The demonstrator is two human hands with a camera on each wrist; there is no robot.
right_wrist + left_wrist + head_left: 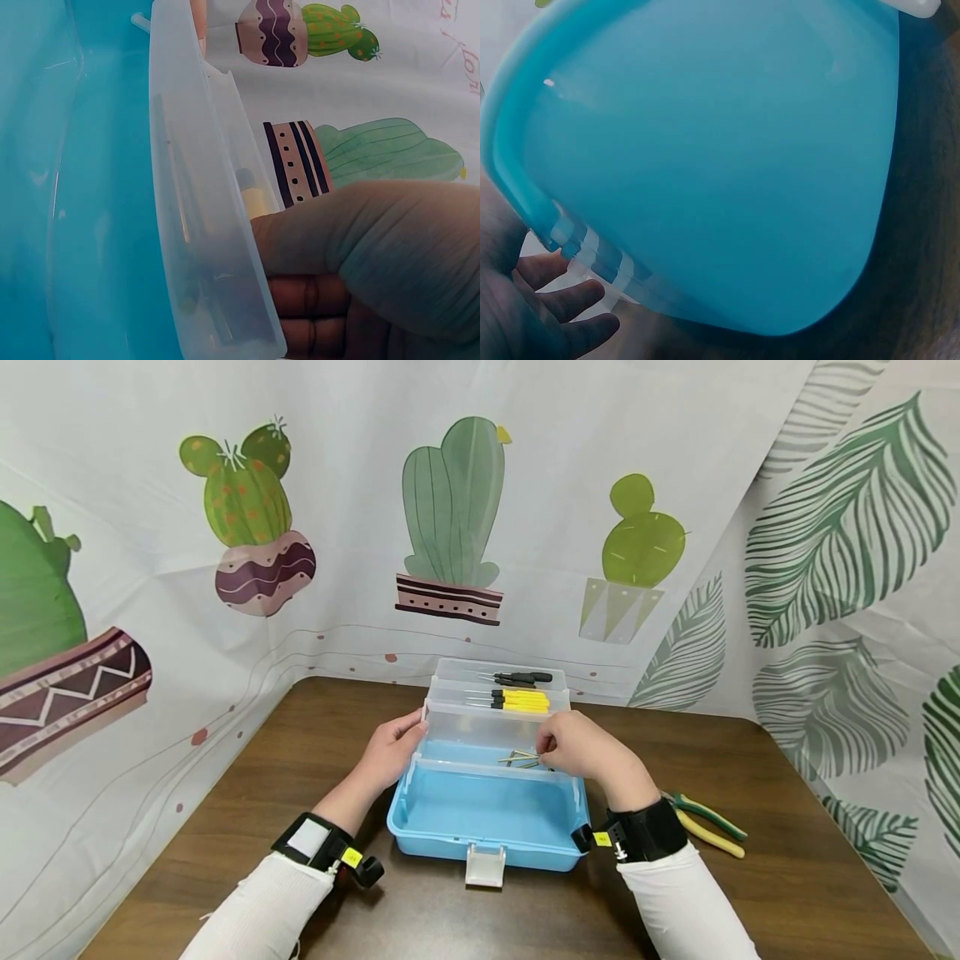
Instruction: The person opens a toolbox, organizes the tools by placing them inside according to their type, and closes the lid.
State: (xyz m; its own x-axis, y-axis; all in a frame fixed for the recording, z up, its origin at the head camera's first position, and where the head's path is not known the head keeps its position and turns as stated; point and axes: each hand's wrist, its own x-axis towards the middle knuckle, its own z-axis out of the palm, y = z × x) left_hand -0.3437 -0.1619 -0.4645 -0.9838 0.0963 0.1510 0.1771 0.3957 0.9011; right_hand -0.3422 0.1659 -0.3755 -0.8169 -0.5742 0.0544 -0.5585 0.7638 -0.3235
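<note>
A light blue toolbox [487,806] stands with its lid up and translucent trays [480,727] stepped out at the back. Gold L-shaped hex keys [521,757] lie in the lowest tray. My right hand [588,747] reaches in there with curled fingers, its fingertips at the end of a hex key. The right wrist view has the thumb [300,236] just behind the tray's cloudy wall. My left hand [390,752] grips the trays' left edge; in the left wrist view its other fingers [577,300] spread loosely beside the box, the thumb hidden.
Yellow-handled screwdrivers [521,700] lie in the middle tray, black-handled ones [525,677] in the top tray. Pliers with green and yellow handles [708,827] rest on the brown table [420,918] at right. A white latch [485,866] hangs at the box front.
</note>
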